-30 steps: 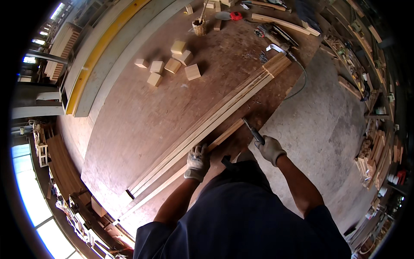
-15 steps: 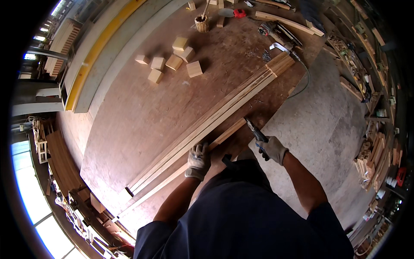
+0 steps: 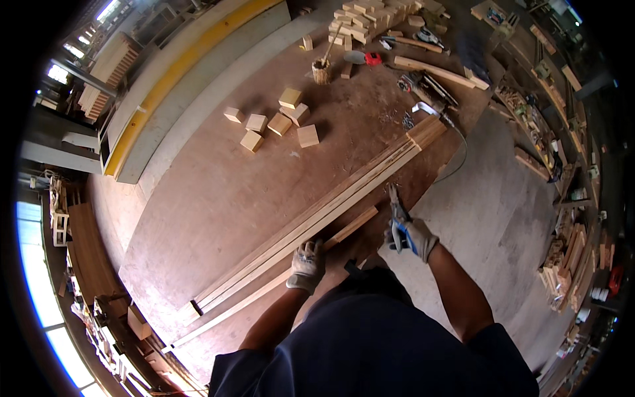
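My left hand, in a pale work glove with dark marks, is closed over a long, thin wooden strip near the bench's front edge. The strip runs from the lower left past my hand, and its right end is free. My right hand, gloved too, grips pliers with blue and dark handles. Their metal jaws point away from me, just beyond the strip's right end and apart from it. Alongside, a bundle of longer wooden strips lies diagonally, with a short wood piece across its far right end.
Several wood blocks sit on the brown bench. Farther off are a pot with a stick, a red tape measure, a stack of blocks and a corded power tool. Racks of wood offcuts line the right.
The pliers have moved off the strip's right end and forward beyond it, turning so their blue handle shows. My left hand keeps its place on the strip. The view has tilted up.
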Demonstrator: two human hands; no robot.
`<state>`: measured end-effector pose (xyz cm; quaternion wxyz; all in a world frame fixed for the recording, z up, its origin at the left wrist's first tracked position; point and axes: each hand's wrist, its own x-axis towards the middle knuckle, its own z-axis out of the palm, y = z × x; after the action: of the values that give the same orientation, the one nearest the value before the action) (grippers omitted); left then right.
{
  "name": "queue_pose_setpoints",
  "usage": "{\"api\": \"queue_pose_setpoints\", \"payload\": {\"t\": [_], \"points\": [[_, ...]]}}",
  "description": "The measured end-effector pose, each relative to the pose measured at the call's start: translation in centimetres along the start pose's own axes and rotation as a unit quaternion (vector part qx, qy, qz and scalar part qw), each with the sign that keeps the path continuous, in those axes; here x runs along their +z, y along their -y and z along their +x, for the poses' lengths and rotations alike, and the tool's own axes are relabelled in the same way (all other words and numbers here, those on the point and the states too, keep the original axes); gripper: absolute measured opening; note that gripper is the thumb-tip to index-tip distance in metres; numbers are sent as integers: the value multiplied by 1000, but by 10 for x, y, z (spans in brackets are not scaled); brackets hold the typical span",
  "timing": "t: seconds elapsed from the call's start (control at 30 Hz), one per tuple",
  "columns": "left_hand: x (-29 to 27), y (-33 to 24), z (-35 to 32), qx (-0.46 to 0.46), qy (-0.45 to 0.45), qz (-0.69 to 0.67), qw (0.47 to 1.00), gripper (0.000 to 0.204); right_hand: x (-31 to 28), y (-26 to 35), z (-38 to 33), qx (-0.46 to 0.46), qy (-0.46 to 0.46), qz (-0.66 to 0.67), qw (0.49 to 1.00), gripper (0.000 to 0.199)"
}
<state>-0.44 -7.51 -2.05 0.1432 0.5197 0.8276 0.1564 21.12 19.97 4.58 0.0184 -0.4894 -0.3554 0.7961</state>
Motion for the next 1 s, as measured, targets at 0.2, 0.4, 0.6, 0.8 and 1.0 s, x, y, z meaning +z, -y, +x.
{"api": "queue_pose_setpoints", "payload": {"t": [0.2,0.4,0.6,0.8,1.0], "points": [[-25,5,-30,-23,-50,-37,998,47,-37,28,36,83,-91,-73,990,26],[-40,59,-129,-141,-59,16,988,55,-69,9,66,-2,-83,-135,987,28],[-59,114,-197,-217,-13,85,972,41,39,80,93,44,21,-112,992,36],[-47,106,-170,-174,54,68,981,33,130,101,132,2,54,36,998,33],[-31,12,-67,-118,69,22,990,32,166,54,49,-123,162,-290,935,27]]}}
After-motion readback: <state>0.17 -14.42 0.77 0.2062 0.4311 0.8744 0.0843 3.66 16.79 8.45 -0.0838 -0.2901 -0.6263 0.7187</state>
